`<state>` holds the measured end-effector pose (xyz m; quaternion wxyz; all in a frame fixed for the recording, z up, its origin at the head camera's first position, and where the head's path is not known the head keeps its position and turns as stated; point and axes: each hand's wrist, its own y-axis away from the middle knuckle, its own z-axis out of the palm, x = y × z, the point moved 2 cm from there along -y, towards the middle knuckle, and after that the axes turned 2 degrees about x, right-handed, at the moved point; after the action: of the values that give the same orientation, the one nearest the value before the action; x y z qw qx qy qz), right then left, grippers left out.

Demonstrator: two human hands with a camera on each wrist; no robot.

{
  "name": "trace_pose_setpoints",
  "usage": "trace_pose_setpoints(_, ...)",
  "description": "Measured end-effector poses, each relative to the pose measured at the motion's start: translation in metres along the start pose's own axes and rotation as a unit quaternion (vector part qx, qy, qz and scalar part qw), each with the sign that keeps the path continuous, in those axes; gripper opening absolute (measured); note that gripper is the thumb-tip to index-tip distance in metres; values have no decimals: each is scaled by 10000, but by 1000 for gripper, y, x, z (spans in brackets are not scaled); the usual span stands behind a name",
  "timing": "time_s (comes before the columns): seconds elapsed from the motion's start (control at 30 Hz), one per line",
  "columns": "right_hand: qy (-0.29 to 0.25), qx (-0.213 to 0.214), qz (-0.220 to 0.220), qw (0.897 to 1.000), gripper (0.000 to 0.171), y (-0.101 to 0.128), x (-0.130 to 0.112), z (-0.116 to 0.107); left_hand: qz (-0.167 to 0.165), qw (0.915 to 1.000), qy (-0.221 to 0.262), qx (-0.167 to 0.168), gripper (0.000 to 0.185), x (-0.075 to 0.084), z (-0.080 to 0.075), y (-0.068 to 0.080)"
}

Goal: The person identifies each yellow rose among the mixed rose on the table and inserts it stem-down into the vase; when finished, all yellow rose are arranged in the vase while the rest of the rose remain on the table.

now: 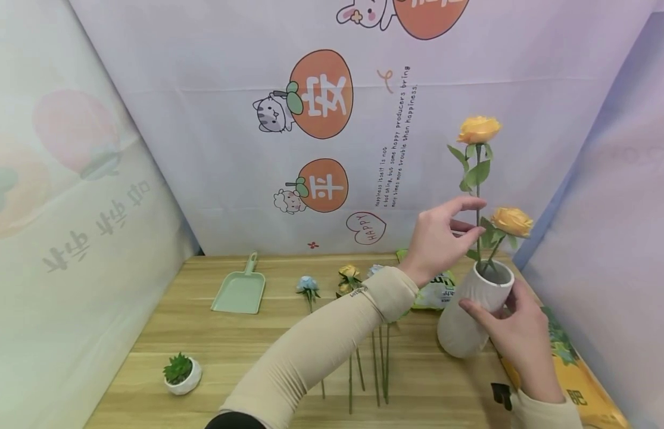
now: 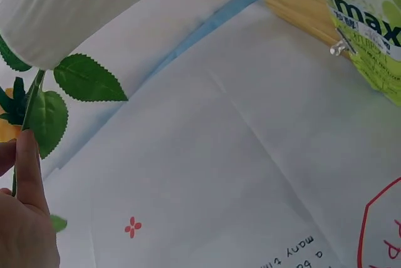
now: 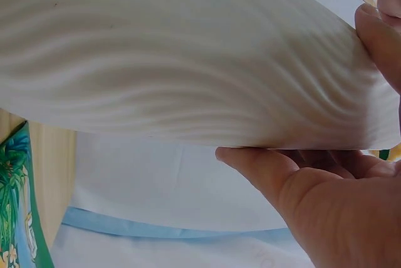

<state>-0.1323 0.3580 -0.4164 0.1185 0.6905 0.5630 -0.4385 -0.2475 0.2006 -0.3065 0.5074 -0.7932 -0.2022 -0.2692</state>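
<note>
Where flowers lie, wooden table, printed backdrop

Wooden table: green dustpan, potted succulent, loose flowers, perhaps bags.

The left hand is up, fingers pinching. The right hand is lower right, fingers curled.

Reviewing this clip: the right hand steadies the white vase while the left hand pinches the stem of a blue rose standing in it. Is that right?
Not quite. The rose whose stem the left hand pinches is orange-yellow, not blue; the head view shows this. The blue flower lies on the table. The rest holds: the right hand steadies the white vase.
</note>
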Motion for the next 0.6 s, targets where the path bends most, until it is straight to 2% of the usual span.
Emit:
trace_pose_setpoints(0.23, -34, 37, -36, 10000, 94, 1, 0, 0, -236, 9994, -105, -232, 43, -10, 10, 14)
trace_pose_setpoints(0.6, -106, 82, -56, 9999, 93, 0, 0, 0, -86, 9986, -38, -525, 36, -20, 11, 36)
